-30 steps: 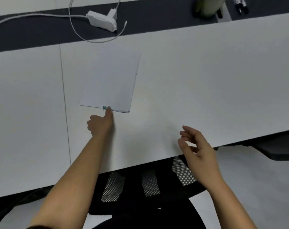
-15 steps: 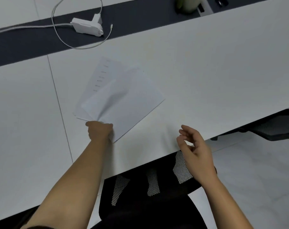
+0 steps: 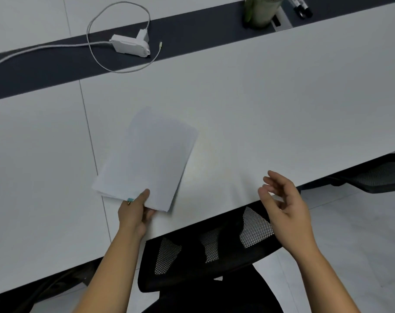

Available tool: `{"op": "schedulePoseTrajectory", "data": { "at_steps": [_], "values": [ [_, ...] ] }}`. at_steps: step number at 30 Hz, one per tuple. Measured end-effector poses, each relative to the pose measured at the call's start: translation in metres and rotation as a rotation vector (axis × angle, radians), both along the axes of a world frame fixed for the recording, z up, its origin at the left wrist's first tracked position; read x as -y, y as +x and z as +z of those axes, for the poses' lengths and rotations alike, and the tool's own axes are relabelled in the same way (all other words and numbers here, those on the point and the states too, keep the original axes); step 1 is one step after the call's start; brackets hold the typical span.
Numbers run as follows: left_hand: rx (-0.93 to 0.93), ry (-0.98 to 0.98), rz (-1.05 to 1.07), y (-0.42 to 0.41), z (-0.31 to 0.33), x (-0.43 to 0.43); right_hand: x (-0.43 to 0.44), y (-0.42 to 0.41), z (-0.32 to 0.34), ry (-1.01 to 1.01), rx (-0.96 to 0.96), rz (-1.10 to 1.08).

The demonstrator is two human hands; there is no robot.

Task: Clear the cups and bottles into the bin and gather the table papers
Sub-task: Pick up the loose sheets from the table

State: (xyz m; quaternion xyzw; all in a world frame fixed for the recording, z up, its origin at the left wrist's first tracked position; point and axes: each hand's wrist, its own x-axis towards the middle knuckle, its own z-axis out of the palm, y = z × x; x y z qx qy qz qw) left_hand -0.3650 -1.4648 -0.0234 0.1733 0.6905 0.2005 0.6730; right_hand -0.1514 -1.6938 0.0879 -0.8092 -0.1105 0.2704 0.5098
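At table [image 3: 259,109] edge, L hand [image 3: 134,213] pinches papers [image 3: 146,159].

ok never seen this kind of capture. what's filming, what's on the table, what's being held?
No robot: a person works with bare hands, and one wide-angle camera worn on the head looks down at them. The left hand pinches the near edge of a clipped stack of papers over the white table. The right hand hovers by the table's near edge, fingers loose, holding nothing. Farther back lie a white charger with its cable, a potted plant and markers. A black mesh chair sits below.
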Motion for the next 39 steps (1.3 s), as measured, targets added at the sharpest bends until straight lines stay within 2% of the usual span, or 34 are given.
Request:
{"op": "schedulePoseTrajectory", "data": {
  "at_steps": [2,6,9,15,19,23,31,36,39],
  "values": [
    [0.091,-0.043,0.068,-0.001,0.003,-0.003,0.009,0.005,0.003,0.004,0.012,-0.023],
    [0.072,0.019,0.040,0.004,0.013,-0.011,0.014,0.011,0.009,0.030,0.037,-0.062],
    [0.009,0.142,0.023,0.009,0.039,-0.011,0.010,0.013,0.014,0.055,0.046,-0.065],
    [0.135,0.483,-0.070,0.014,0.127,0.007,0.014,0.015,0.043,0.112,0.106,-0.058],
    [0.230,0.589,-0.137,0.027,0.161,0.035,0.042,0.016,0.061,0.151,0.132,-0.131],
    [0.283,0.545,-0.226,0.067,0.155,0.070,0.094,0.011,0.063,0.130,0.154,-0.287],
    [0.374,0.465,-0.585,0.176,0.162,0.159,0.229,-0.003,0.066,0.069,0.163,-0.651],
    [0.434,0.496,-0.711,0.241,0.183,0.241,0.320,0.021,0.070,0.105,0.215,-0.816],
    [0.465,0.529,-0.764,0.282,0.186,0.308,0.382,0.050,0.057,0.095,0.244,-0.844]
  ]
}}
